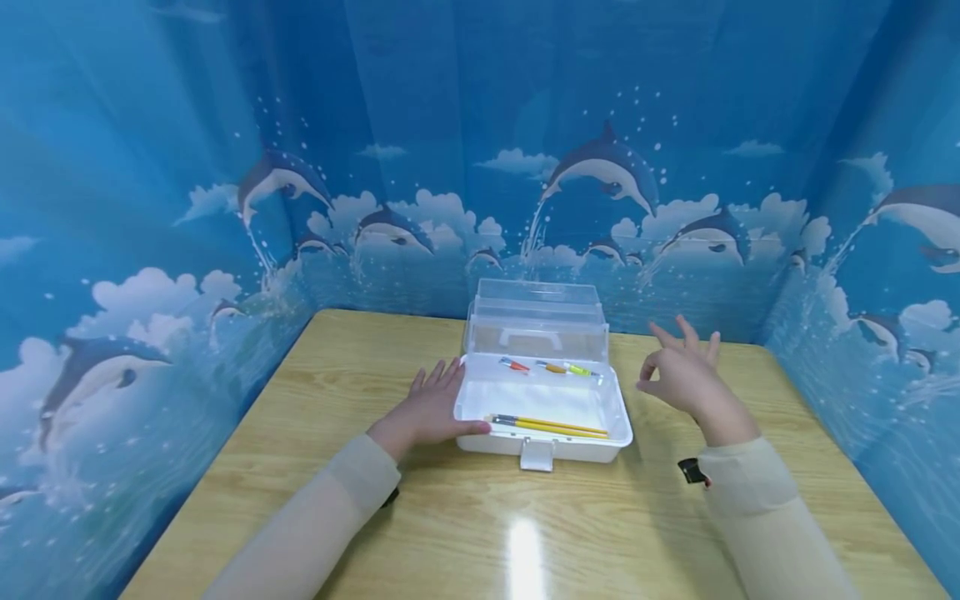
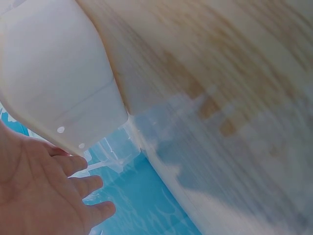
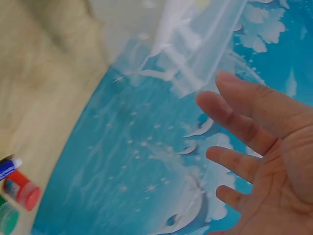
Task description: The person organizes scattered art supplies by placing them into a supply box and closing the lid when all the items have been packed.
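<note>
A white plastic box [image 1: 540, 401] stands on the table with its clear lid [image 1: 537, 321] raised at the back. Two yellow paintbrushes [image 1: 555, 426] lie along its front inside. Small paint tubes, one red [image 1: 514, 365], one orange [image 1: 552, 367] and one yellow-green [image 1: 582, 371], lie at the back. My left hand [image 1: 429, 410] rests against the box's left side, fingers extended, thumb at the front corner. To the right of the box my right hand [image 1: 686, 377] is raised over the table, thumb and forefinger close together, the other fingers spread. Nothing shows between them.
A white latch [image 1: 537, 455] hangs from the box's front. In the right wrist view a red bottle [image 3: 22, 191], a green bottle [image 3: 8, 218] and a blue-and-white item [image 3: 9, 167] lie near the table edge. A blue dolphin curtain [image 1: 420, 100] surrounds the wooden table [image 1: 442, 517].
</note>
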{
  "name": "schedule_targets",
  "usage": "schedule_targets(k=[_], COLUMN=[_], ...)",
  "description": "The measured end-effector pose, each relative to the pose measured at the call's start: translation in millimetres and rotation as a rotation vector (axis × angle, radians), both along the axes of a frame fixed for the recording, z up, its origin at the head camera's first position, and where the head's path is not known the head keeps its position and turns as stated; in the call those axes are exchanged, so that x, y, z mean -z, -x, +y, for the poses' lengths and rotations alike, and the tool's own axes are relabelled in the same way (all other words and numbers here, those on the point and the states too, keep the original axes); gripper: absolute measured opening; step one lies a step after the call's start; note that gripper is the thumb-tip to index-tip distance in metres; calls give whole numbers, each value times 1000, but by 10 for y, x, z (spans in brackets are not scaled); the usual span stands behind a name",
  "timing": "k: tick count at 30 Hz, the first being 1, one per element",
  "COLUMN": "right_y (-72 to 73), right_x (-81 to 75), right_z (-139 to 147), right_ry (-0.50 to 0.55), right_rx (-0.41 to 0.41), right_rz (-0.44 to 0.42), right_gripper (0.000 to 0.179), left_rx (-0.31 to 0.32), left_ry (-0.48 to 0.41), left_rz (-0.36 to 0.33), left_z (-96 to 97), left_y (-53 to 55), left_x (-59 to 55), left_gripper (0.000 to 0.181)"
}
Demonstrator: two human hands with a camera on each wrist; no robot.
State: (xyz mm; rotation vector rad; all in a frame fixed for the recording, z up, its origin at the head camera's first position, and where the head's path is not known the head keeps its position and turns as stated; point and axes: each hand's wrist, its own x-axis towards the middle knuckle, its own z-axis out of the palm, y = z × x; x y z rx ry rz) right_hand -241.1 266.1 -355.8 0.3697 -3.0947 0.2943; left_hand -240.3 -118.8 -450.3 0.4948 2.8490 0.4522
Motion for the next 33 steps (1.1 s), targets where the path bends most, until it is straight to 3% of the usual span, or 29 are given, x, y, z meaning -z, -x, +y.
schedule_targets(k=[23, 33], right_y=[107, 118], right_x=[407, 536], right_z=[627, 802], right_ry=[-1, -3], right_rx=[124, 212], right_rz=[-99, -202], right_gripper=[11, 20], left_rx=[-1, -6], left_ry=[0, -12], left_rz=[-3, 0], left_z=[-6, -2], left_y=[13, -9], left_x=[21, -2], left_gripper=[130, 129])
